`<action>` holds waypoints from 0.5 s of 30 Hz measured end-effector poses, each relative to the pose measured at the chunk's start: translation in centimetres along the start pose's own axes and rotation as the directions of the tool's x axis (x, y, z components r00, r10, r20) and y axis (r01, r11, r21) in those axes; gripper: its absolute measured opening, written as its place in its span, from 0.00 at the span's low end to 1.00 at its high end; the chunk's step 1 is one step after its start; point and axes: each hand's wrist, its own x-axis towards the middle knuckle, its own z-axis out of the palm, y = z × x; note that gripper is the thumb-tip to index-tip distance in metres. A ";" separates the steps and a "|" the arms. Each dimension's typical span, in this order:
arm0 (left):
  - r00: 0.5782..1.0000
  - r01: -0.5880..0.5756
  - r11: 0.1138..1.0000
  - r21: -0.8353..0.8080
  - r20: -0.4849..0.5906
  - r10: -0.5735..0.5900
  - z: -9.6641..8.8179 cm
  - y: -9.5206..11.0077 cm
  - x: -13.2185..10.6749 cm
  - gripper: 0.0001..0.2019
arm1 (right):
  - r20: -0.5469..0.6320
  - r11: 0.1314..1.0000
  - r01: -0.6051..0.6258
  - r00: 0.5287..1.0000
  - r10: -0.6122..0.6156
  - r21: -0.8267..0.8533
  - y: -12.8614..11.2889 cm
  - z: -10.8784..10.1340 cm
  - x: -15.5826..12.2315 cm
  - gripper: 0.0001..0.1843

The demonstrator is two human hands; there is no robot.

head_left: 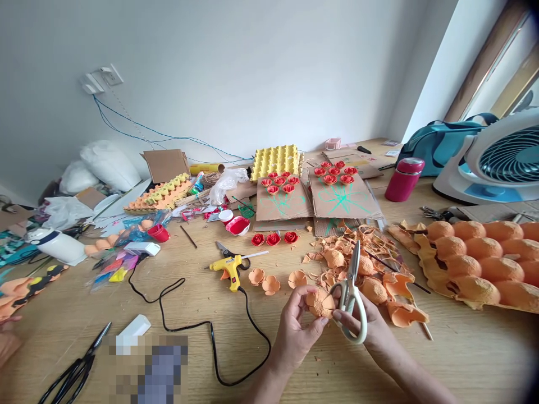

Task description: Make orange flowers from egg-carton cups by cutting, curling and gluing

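- Orange pulp cup (320, 303), shaped like an egg-carton cell, sits between our two hands, just above the near part of the wooden table (463, 353).
- Our left hand (295, 331) pinches the cup, thumb on top; the cup hides its other fingertips.
- Our right hand (373, 334) grips the white-handled scissors (351, 292), fingers closed through the loops. The blades point up and away, and we cannot tell whether they are parted.
- Beyond them lies a scrap pile (370, 252) of the same orange, so single pieces are hard to separate.
- At right, an orange egg tray (484, 264) runs off the frame.
- Black scissors (76, 373) are cut off at the bottom edge, and a pixelated patch (147, 365) beside them hides whatever lies there.
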 end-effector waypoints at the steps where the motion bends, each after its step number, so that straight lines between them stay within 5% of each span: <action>1: 1.000 0.017 1.000 -0.024 0.005 -0.017 0.0 0.0 0.0 0.23 | 0.003 1.000 0.000 1.000 -0.001 0.014 0.0 0.0 0.0 0.23; 6: 0.991 0.132 0.970 -0.203 0.014 -0.132 0.0 0.4 0.6 0.26 | 0.093 0.999 0.017 0.995 -0.020 0.027 0.1 0.0 -0.2 0.21; 15: 0.956 0.292 0.935 -0.202 0.049 -0.288 -0.1 1.1 0.7 0.24 | 0.135 0.993 0.096 0.987 -0.085 -0.071 0.9 -0.8 0.1 0.16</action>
